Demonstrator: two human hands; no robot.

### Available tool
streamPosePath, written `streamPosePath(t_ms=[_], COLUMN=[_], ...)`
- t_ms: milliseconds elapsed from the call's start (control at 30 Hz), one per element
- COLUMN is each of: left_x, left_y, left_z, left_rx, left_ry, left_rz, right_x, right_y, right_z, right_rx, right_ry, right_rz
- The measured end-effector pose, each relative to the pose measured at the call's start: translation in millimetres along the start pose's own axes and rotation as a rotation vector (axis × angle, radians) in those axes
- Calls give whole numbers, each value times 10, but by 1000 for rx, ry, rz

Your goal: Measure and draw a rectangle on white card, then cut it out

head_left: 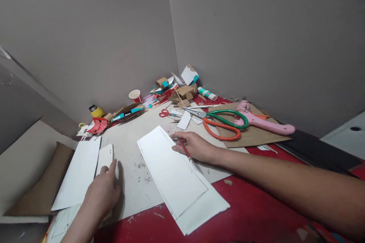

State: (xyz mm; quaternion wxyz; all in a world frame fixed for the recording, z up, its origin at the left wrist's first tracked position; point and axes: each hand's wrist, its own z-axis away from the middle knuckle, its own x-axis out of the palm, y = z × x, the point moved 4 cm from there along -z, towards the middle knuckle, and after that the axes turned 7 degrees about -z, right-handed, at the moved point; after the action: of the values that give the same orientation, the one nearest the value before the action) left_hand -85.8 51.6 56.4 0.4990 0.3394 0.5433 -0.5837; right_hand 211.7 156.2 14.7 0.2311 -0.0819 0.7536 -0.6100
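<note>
My right hand (pixel 196 146) is closed around a red pencil (pixel 186 152) and rests at the right edge of a long white paper sheet (pixel 173 171). Pencil lines form a long rectangle on that sheet. Over at the left, my left hand (pixel 104 188) has its index finger stretched out and lies at a white card piece (pixel 106 155) with a rounded corner and small dark marks. Another white sheet (pixel 80 171) overlaps this piece on its left. The underside of my left hand is hidden.
Large scissors (pixel 222 121) with green and orange handles lie behind my right hand, beside a pink-handled tool (pixel 268 123) on brown cardboard (pixel 256 140). Small red scissors (pixel 168 113), a paper cup (pixel 135 95), a glue tube (pixel 207 93) and cardboard models (pixel 184 93) stand farther back, near the walls.
</note>
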Motion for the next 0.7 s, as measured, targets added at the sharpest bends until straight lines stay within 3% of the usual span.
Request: streamPosePath(t_ms=[267,433,567,700], left_x=[83,-112,-142,18], left_y=[-411,-476,-365,-247], left_z=[-2,22,-85,-171], left_rx=[-65,-69,-125,-86], left_ry=[107,286,124,-62], left_rz=[187,629,864,1010], right_x=[-9,-30,-48,-47], right_y=[2,62,69,74], right_z=[18,-2,7,21], right_rx=[42,38,48,72], right_ry=[18,61,62,38], right_rz=[-44,-44,-42,-63])
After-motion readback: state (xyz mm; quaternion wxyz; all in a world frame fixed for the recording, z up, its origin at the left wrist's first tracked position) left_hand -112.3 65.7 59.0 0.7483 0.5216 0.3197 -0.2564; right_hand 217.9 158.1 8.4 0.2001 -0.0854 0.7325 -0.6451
